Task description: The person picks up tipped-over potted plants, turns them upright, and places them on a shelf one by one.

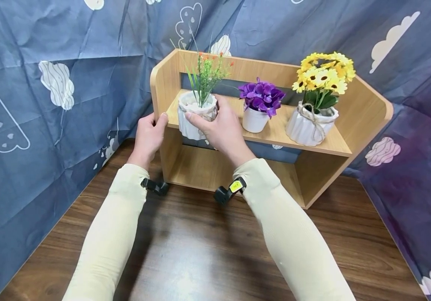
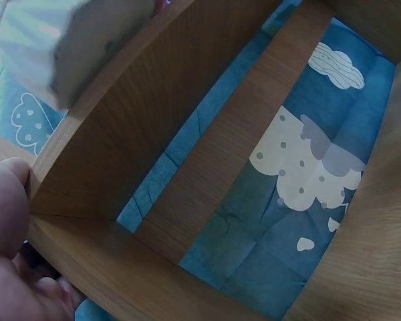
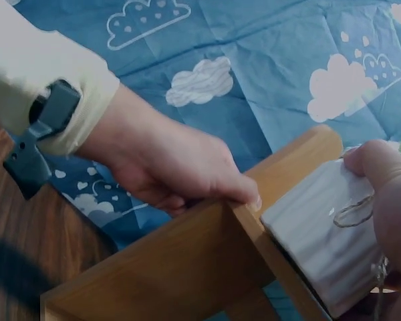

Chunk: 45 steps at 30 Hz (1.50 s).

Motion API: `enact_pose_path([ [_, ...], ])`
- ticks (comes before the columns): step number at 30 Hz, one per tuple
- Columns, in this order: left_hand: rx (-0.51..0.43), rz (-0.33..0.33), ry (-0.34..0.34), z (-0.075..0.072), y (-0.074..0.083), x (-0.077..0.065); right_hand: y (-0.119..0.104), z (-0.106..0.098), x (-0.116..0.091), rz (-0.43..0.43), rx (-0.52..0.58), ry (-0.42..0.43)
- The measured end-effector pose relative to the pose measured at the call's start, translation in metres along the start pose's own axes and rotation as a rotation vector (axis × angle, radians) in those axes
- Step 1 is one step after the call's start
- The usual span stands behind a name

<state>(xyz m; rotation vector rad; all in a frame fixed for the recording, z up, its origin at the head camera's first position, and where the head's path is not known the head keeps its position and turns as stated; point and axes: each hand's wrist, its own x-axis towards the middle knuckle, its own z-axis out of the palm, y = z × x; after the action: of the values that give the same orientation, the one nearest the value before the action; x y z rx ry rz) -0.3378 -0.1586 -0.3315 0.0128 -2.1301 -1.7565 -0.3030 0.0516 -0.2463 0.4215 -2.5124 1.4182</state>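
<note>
In the head view my right hand (image 1: 227, 127) grips a white ribbed flowerpot (image 1: 191, 123) with grassy stems and small orange flowers. The pot is at the left end of the upper board of a wooden shelf (image 1: 215, 165), by its front edge; whether it touches the board I cannot tell. Twine circles the pot. My left hand (image 1: 150, 136) holds the shelf's left side panel, its thumb on the front edge where the upper board meets it. The right wrist view shows the left hand (image 3: 187, 160) on that panel and the pot (image 3: 327, 234) close by.
A small white pot with purple flowers (image 1: 254, 120) stands mid-shelf. Right of it is a white pot with yellow daisies (image 1: 309, 127). The shelf stands on a dark wood-grain surface (image 1: 185, 251), with blue cloud-print cloth (image 1: 99, 83) behind and at both sides.
</note>
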Motion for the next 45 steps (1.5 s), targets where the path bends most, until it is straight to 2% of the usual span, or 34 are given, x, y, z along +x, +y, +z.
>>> enact_pose_path([
  [6,-0.008,-0.002,0.000,0.000,-0.001,0.000,0.005,0.002,0.010,0.100,0.026,-0.025],
  [9,-0.015,-0.001,-0.005,0.001,-0.001,0.000,0.008,0.004,0.014,0.123,0.048,-0.015],
  [16,-0.018,0.001,-0.001,0.001,0.001,0.000,0.013,0.006,0.025,0.119,0.050,-0.003],
  [24,-0.015,-0.016,-0.007,0.001,0.002,-0.001,0.016,0.003,0.034,0.142,0.025,-0.033],
  [33,-0.012,-0.032,-0.018,0.000,0.001,0.000,0.017,0.003,0.035,0.124,0.013,-0.047],
  [42,-0.018,-0.028,-0.008,0.001,0.001,-0.001,0.019,0.001,0.031,0.159,-0.010,-0.059],
  [45,-0.018,-0.024,0.000,0.001,0.002,0.000,0.021,-0.001,0.026,0.133,-0.004,-0.058],
])
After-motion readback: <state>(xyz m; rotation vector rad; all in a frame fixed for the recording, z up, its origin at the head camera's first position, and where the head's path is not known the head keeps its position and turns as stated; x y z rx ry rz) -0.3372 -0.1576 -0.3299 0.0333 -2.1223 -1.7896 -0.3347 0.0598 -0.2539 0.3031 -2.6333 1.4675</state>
